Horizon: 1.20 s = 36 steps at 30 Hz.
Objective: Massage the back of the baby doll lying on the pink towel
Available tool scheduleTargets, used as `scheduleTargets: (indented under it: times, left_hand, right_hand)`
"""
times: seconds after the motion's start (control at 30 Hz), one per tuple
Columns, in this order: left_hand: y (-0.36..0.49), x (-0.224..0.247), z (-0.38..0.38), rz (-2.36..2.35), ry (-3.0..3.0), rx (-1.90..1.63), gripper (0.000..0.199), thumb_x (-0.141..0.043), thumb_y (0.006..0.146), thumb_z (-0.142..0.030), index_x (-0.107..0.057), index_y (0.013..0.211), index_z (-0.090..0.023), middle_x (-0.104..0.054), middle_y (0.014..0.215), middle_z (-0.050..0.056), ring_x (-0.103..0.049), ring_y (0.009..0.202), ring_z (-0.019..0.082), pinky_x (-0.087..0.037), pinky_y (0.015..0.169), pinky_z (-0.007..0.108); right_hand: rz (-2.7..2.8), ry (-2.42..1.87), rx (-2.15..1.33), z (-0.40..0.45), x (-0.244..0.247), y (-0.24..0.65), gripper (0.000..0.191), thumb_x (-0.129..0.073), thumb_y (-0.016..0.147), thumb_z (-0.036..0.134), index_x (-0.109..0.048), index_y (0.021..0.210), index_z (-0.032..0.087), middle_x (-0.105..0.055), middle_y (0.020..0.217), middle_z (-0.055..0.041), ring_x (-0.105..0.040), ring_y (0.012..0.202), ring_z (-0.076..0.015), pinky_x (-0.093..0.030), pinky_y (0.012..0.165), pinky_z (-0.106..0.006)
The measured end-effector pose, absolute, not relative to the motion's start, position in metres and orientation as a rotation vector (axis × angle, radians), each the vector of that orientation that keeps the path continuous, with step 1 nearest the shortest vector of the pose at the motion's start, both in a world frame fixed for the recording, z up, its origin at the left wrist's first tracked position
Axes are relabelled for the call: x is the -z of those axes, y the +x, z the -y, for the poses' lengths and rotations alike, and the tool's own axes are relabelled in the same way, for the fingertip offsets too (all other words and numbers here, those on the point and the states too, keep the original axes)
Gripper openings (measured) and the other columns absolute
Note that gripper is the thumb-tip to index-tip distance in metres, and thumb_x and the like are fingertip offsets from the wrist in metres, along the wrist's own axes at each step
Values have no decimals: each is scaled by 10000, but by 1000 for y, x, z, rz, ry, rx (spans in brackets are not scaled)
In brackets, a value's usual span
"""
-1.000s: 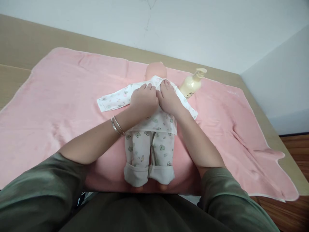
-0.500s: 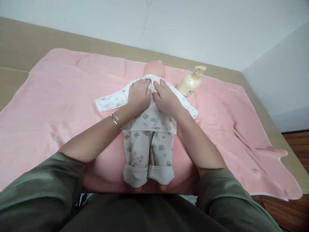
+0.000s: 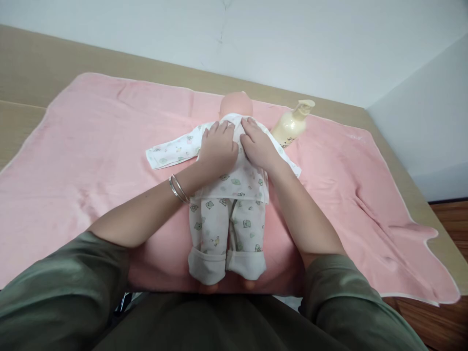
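Note:
A baby doll [image 3: 236,103] lies stretched out before me, its head at the far end. It wears a white printed shirt [image 3: 237,183] and matching pants [image 3: 246,226] with turned-up cuffs. My left hand [image 3: 219,148] rests on the shirt's upper part, fingers spread and lying on the cloth. Beside it, my right hand [image 3: 258,146] lies on the other side near the collar, fingers stretched out and thumb apart. One shirt sleeve [image 3: 171,148] extends flat to the left; my right hand and forearm partly cover the other side.
A pink blanket [image 3: 109,131] with some wrinkles lies under the doll on a wooden surface [image 3: 32,63]. A cream pump bottle [image 3: 291,126] stands close to the doll's right-hand sleeve. Behind is a white wall [image 3: 292,48].
My left hand has shifted slightly right, its fingers more spread on the shirt. My right hand has moved slightly right. The cloth between them looks flatter.

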<state>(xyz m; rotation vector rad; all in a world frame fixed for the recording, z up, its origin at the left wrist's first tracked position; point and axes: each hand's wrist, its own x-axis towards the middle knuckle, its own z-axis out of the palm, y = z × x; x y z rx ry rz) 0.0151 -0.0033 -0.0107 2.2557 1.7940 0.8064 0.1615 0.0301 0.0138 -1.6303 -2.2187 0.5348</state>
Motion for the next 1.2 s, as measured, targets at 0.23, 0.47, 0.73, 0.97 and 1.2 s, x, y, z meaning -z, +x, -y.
scheduleTargets:
  times: [0.23,0.47,0.73,0.97,1.2]
  left_hand:
    - [3,-1,-6,-1679,2250,-758,525,-327,937,-168,-639,1359,-147,-655,1454,162,-581,1383,322,-444,1227,537]
    - [-12,8,-31,-1687,2161,-797,532,-297,954,-188,-650,1347,-128,-681,1422,156,-602,1360,306,-454,1226,499]
    - [15,2,16,-1858,2244,-753,516,-409,1000,-279,-511,1486,-139,-518,1606,203,-443,1514,402,-398,1248,615]
    - [-1,-3,-12,-1790,2175,-719,471,-321,966,-191,-656,1296,-188,-693,1350,170,-620,1306,352,-504,1152,558]
    - [6,8,-1,-1811,2226,-840,519,-394,944,-198,-574,1429,-148,-607,1492,180,-509,1443,367,-424,1238,597]
  right_hand:
    - [2323,-1702,-441,-18,-22,157,699,-279,1015,252,-270,1663,-10,-214,1782,-194,-168,1686,-322,-158,1399,-537]
    - [2425,-1716,-340,14,-33,136,699,-319,995,218,-296,1650,-26,-227,1776,-202,-200,1672,-370,-193,1387,-578]
    - [2258,-1697,-379,-18,-16,151,712,-251,988,231,-293,1625,-84,-287,1743,-248,-249,1663,-337,-207,1383,-569]
    - [2371,-1686,-339,4,-23,140,749,-343,959,231,-267,1645,-61,-257,1758,-231,-199,1674,-361,-183,1383,-591]
    - [2188,-1735,-441,-23,-16,153,735,-328,947,225,-330,1625,-61,-297,1745,-225,-260,1661,-322,-196,1392,-541]
